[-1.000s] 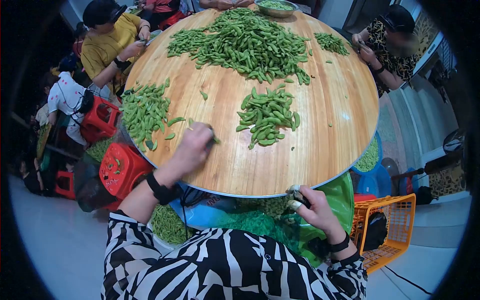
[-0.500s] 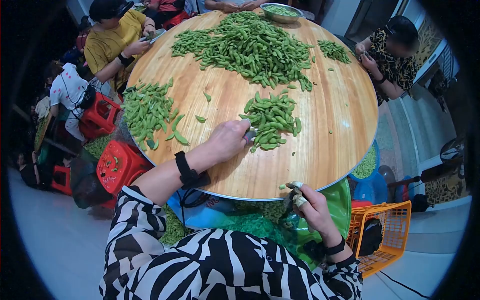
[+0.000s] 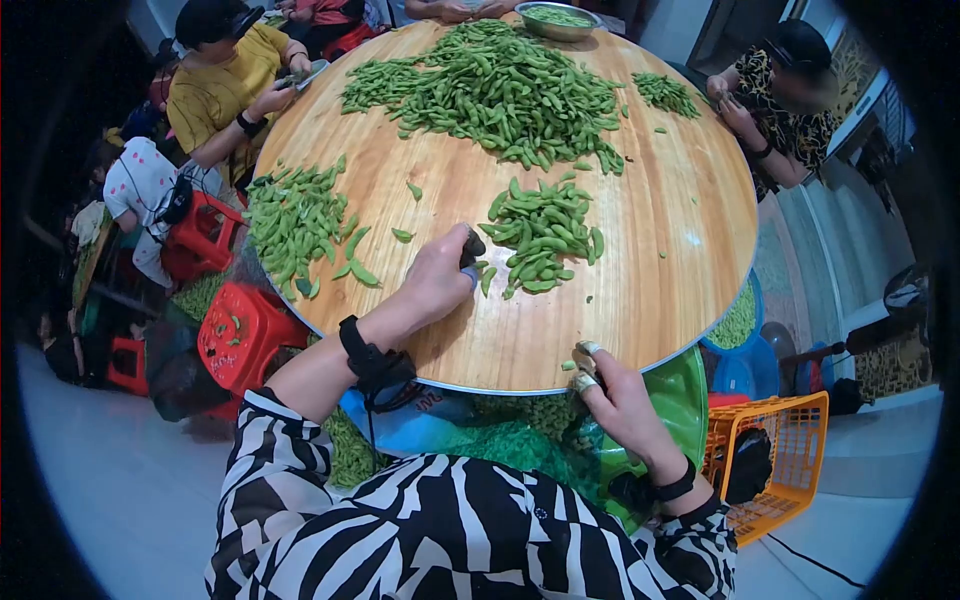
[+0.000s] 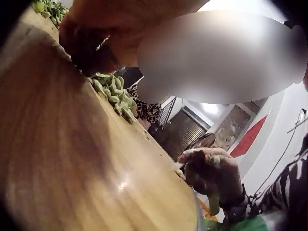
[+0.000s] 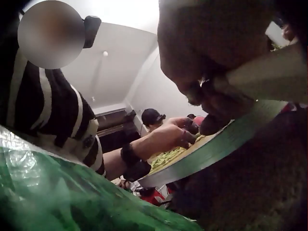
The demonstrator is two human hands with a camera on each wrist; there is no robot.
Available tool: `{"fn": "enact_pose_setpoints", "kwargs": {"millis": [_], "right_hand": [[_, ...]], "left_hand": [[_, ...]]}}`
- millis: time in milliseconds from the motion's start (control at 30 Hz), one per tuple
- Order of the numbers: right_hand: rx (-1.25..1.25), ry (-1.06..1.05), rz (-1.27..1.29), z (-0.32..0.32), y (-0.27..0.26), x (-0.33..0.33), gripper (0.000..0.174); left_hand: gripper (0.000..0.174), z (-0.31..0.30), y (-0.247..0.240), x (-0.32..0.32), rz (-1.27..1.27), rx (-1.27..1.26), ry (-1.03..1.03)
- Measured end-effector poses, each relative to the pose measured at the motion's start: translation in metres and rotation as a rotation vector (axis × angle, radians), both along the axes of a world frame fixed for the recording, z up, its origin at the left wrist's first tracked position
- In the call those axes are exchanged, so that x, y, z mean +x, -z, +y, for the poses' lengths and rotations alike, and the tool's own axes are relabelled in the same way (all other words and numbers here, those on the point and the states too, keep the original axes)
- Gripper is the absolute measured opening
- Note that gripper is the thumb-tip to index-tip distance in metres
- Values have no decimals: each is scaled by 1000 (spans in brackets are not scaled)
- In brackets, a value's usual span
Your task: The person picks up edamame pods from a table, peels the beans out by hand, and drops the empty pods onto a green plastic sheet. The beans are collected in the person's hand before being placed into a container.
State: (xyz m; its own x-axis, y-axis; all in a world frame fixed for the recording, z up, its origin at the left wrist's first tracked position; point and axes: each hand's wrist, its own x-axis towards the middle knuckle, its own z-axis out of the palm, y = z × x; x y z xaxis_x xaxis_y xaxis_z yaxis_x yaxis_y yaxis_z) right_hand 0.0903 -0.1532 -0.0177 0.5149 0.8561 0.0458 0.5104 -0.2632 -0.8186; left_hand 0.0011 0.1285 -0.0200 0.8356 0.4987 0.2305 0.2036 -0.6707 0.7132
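Note:
In the head view, my left hand (image 3: 440, 272) is on the wooden table, its curled fingers pinching a green bean pod (image 3: 487, 279) just left of a small pod pile (image 3: 545, 235). Dark coverings show on its fingertips. My right hand (image 3: 625, 405) is at the near table edge, thumb and forefinger bent towards each other, with pale coverings on the tips. A small green piece (image 3: 568, 365) lies beside them; whether anything is inside the grip is unclear. In the left wrist view, the right hand (image 4: 211, 173) is beside the table edge.
A large pod heap (image 3: 510, 95) covers the far middle of the table, with another pile (image 3: 295, 225) at left. A metal bowl (image 3: 558, 22) stands behind. Below are a green basin (image 3: 680, 400), an orange crate (image 3: 800, 450) and a red stool (image 3: 240, 335). Other people sit around.
My left hand went from the left pile across to the small middle pile, then drew back slightly left, with pods now apart from that pile. The right hand stayed near the edge, fingers shifting slightly.

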Motion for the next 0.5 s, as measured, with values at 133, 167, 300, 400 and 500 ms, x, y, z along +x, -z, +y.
{"fn": "enact_pose_setpoints", "kwargs": {"millis": [133, 167, 300, 400, 500], "right_hand": [[-159, -118, 81, 2, -19, 1, 29], [-197, -147, 65, 2, -20, 1, 25], [-215, -119, 101, -3, -15, 1, 18], [-117, -106, 416, -3, -9, 0, 20], [-37, -20, 602, 1, -15, -4, 28]], "left_hand": [[18, -8, -14, -6, 49, -201, 47], [18, -10, -15, -7, 54, -228, 40], [16, -17, -11, -10, 12, -413, 93], [16, -31, -16, -12, -25, -627, 194], [15, -48, -27, -13, 6, -833, 252]]}}
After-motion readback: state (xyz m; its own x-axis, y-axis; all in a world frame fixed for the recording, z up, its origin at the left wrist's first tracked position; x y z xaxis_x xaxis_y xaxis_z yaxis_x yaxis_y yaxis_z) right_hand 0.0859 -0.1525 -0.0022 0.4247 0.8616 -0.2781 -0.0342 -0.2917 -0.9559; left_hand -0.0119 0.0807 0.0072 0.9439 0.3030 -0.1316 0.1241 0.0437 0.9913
